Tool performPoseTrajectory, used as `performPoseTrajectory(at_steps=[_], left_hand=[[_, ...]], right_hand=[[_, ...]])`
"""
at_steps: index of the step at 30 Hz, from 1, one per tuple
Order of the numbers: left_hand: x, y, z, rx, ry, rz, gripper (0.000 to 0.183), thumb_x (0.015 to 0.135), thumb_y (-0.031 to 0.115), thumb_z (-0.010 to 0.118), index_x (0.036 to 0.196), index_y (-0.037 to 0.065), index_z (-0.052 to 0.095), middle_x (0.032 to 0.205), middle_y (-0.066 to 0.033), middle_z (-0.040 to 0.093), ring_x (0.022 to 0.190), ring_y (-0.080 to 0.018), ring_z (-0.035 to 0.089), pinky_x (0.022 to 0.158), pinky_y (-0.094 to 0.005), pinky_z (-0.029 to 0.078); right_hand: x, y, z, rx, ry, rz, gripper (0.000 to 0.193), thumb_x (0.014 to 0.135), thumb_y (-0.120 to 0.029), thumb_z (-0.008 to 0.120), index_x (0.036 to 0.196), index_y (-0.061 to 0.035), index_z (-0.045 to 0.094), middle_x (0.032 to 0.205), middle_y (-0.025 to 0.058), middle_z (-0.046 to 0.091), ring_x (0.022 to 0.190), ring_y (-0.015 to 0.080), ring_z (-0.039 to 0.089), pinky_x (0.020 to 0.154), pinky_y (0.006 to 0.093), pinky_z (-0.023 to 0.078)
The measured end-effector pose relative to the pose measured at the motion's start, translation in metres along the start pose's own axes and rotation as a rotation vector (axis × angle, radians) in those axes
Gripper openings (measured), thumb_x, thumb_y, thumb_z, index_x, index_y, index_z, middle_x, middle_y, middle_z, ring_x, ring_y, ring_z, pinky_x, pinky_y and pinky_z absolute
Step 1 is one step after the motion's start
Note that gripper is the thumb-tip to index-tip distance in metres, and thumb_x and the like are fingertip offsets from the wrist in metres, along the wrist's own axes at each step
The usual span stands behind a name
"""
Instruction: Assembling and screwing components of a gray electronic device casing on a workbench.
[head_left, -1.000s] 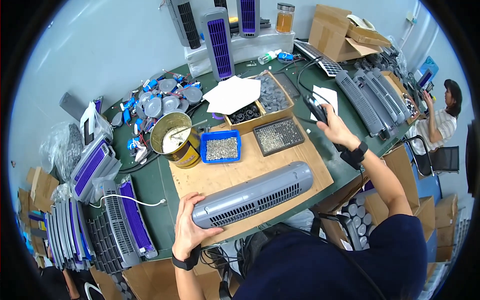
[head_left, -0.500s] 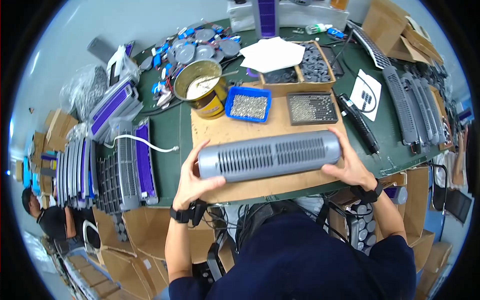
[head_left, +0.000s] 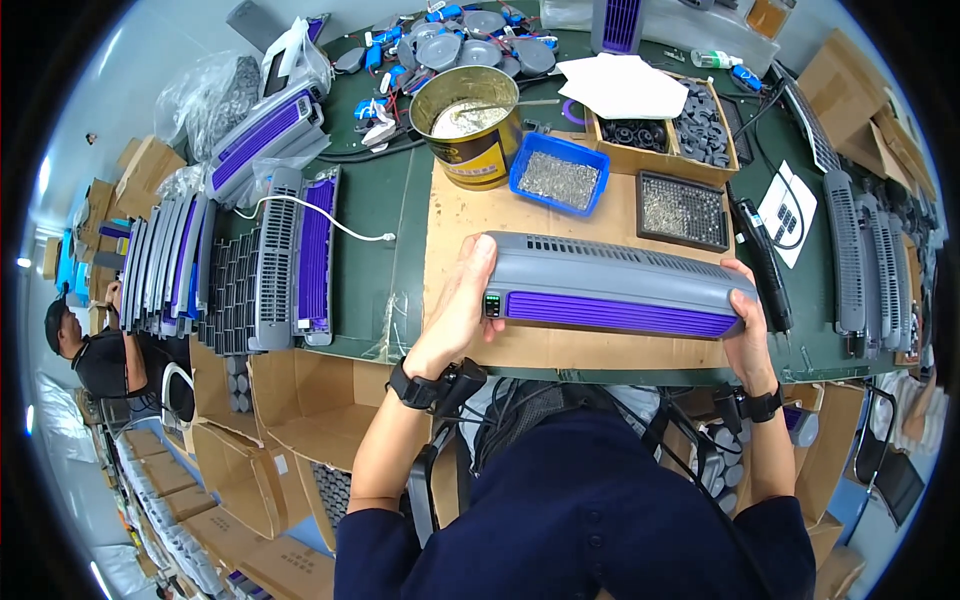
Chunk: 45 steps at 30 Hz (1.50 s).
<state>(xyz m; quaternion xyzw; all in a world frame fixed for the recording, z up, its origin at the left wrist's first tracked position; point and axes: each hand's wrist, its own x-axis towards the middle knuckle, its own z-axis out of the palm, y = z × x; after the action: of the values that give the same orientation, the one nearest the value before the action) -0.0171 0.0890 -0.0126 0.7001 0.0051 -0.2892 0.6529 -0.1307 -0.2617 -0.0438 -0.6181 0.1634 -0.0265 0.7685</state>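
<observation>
Between my two hands is a long grey plastic housing (head_left: 600, 268) with vent slots along its top and purple slats facing me. A small dark panel with green lights shows at its left end. My left hand (head_left: 460, 310) grips that end, thumb on top. Around the right end my right hand (head_left: 747, 328) is closed, thumb over the front corner. Beneath the housing lies a cardboard sheet (head_left: 465, 345). Beyond it are a blue tray of screws (head_left: 560, 178), a dark box of small metal parts (head_left: 683, 208) and a black electric screwdriver (head_left: 765, 265) near my right hand.
A yellow-black tin (head_left: 470, 150) stands behind the cardboard. Grey and purple housing parts (head_left: 165, 265) are stacked at left, and more grey shells (head_left: 850, 260) at right. A white cable (head_left: 340, 222) crosses the left side. Another person (head_left: 95, 350) is at far left.
The housing has been turned, so its purple slats now face me instead of its slotted grey side. Both hands and the housing sit farther right relative to my view, which has shifted left.
</observation>
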Motion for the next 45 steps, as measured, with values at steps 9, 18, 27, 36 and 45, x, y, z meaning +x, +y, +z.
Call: performPoseTrajectory(at_steps=[9,18,27,36,45], left_hand=[[-0.0004,0.0029,0.0031,-0.032,0.020,-0.036,0.060,0.100,0.062,0.033,0.123,0.008,0.043,0.088,-0.0051,0.054,0.049,-0.0071,0.047,0.040,-0.0190,0.039],[-0.0017,0.0013,0.0040,0.002,0.042,-0.030,0.063,0.099,0.063,0.033,0.122,0.006,0.045,0.080,-0.0041,0.054,0.047,-0.0072,0.047,0.038,-0.0187,0.037],[-0.0017,0.0004,0.0043,0.007,0.023,-0.005,0.067,0.098,0.066,0.033,0.121,0.004,0.044,0.079,-0.0048,0.055,0.047,-0.0073,0.047,0.037,-0.0192,0.037],[-0.0032,-0.0029,0.0031,0.024,0.027,-0.015,0.073,0.096,0.069,0.032,0.121,0.002,0.045,0.079,-0.0058,0.056,0.046,-0.0077,0.048,0.037,-0.0195,0.037],[-0.0034,-0.0030,0.0027,0.026,0.005,0.012,0.069,0.098,0.066,0.031,0.120,0.002,0.045,0.077,-0.0054,0.056,0.046,-0.0078,0.049,0.037,-0.0203,0.038]], right_hand=[[-0.0005,-0.0022,0.0010,-0.026,0.002,0.028,0.061,0.088,-0.041,0.061,0.137,-0.0081,0.043,0.123,0.0105,0.050,0.119,0.0213,0.049,0.104,0.0344,0.037],[0.0023,0.0000,-0.0027,-0.038,0.003,0.031,0.062,0.089,-0.041,0.062,0.137,-0.0072,0.044,0.126,0.0115,0.050,0.121,0.0217,0.048,0.105,0.0348,0.036],[0.0010,-0.0010,-0.0015,-0.044,0.009,0.033,0.064,0.088,-0.043,0.062,0.138,-0.0070,0.043,0.127,0.0122,0.050,0.122,0.0224,0.048,0.106,0.0354,0.035],[0.0006,0.0017,-0.0027,-0.060,0.017,0.033,0.067,0.087,-0.045,0.064,0.139,-0.0078,0.044,0.126,0.0115,0.051,0.122,0.0222,0.048,0.107,0.0350,0.035],[0.0009,0.0008,-0.0031,-0.035,0.009,0.042,0.064,0.088,-0.044,0.064,0.138,-0.0085,0.045,0.125,0.0106,0.051,0.120,0.0215,0.049,0.105,0.0351,0.037]])
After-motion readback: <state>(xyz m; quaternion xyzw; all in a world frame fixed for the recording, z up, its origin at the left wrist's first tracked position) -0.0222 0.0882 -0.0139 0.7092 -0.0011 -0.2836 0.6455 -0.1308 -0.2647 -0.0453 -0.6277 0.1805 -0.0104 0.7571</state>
